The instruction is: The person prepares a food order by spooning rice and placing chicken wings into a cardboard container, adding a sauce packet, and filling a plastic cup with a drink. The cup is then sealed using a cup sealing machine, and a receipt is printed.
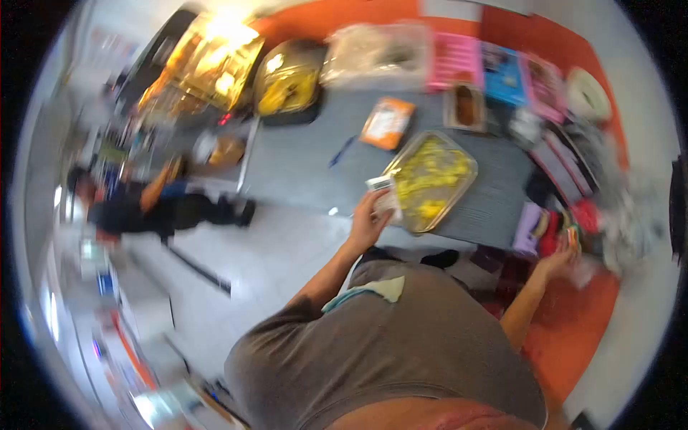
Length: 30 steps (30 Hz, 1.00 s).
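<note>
- One clear tray sits in the head view right of centre, at the near edge of the grey table; yellow pieces are spread over its bottom.
- Above it, a small tub holds something brown.
- In the upper left, a black tray holds a yellow heap; beside it stands a glaring golden tray, its contents lost in the light.
- Along the top are a clear plastic bag with something grey inside, a pink basket, a blue basket and a second pink container, their contents blurred.
- Just left of the clear tray, the left hand pinches a white packet, which partly covers the tray's left edge.
- The right hand, at the lower right, is among blurred small items; whether its fingers grip anything I cannot tell.
- Beside it stands a purple thing; higher up lie a striped object and a white roll.
- An orange-and-white packet and a blue pen lie above the left hand.
- At far left, a person in dark clothes stands at another counter.
</note>
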### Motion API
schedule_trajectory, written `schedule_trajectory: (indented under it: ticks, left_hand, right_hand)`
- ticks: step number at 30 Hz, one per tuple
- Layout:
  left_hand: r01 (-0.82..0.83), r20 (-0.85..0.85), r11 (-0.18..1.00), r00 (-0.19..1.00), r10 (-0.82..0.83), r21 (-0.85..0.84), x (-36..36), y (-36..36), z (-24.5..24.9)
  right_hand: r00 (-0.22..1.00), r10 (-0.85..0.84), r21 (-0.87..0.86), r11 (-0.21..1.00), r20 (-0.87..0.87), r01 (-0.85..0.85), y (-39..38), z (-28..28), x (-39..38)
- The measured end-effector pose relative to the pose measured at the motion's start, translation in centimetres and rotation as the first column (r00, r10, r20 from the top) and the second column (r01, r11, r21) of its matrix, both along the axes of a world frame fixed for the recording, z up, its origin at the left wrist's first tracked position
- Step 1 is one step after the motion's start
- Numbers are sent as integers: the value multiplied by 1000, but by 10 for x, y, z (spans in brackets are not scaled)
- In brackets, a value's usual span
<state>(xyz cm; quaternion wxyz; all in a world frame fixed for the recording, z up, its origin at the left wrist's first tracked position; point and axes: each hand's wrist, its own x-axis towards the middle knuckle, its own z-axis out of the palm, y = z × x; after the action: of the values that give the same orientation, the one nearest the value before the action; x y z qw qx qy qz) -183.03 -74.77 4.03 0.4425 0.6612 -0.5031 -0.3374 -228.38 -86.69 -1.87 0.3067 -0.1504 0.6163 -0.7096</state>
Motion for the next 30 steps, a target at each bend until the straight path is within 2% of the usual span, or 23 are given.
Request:
schedule_trajectory:
  ticks: [1,2,4,6,7,8,10,12,14,16,18,19,20,21,23,25,26,27,28,30]
  left_hand:
    - [-29,-74,1000,997,28,-8,20,18,-2]
    - [-92,-78,996,993,91,-9,44,33,-5]
    - [-217,-105,974,972,210,-63,91,60,-13]
    - [-317,-121,943,945,304,-101,144,91,-13]
    - [-393,-114,910,918,380,-131,149,79,-12]
    - [-458,-176,878,884,433,-138,177,90,-13]
    - [-571,-272,791,814,513,-217,232,112,-5]
    - [-645,-329,722,758,563,-251,281,133,15]
    - [-644,-296,704,764,573,-301,320,151,47]
    - [-648,-267,665,760,592,-370,351,163,72]
    - [-646,-233,648,757,610,-404,376,177,88]
    - [-648,-237,638,755,612,-417,385,180,92]
    - [-643,-211,634,754,622,-429,394,184,95]
    - [-652,-219,622,746,629,-433,393,180,99]
    - [-658,-249,619,745,619,-429,401,181,98]
    - [-666,-281,620,742,609,-416,406,179,93]
    - [-667,-303,631,744,596,-396,407,177,89]
    - [-660,-315,643,751,581,-388,409,175,86]
    - [-647,-283,663,762,582,-378,412,171,83]
    - [-615,-243,699,788,566,-366,415,155,74]
  right_hand:
    - [997,77,-168,983,-3,-77,7,29,56]
    - [970,244,-211,948,2,-238,10,47,110]
    - [805,592,-147,793,-37,-591,17,63,212]
    - [672,740,-60,669,-42,-741,42,92,338]
    - [580,814,-55,580,13,-813,18,78,360]
    - [472,880,-48,474,58,-879,19,61,407]
    - [201,967,82,191,154,-978,23,62,511]
    - [-66,979,43,-76,193,-996,25,34,611]
    - [-201,946,-36,-199,255,-979,30,20,708]
    - [-273,923,-106,-253,271,-962,32,7,805]
    - [-341,887,-259,-266,311,-929,32,1,884]
    - [-240,872,-132,-202,426,-970,36,8,914]
    - [-55,914,171,-134,402,-976,44,30,932]
    - [-49,935,202,-126,350,-971,36,23,940]
    - [-55,989,247,-87,136,-965,37,23,929]
    - [-86,946,326,22,-314,-945,-10,-67,903]
    - [-91,763,336,171,-640,-926,-18,-73,866]
    - [-121,474,296,313,-872,-902,-22,-79,815]
    - [-79,464,300,423,-882,-855,-32,-91,768]
    - [-83,680,565,527,-728,-635,-67,-123,679]
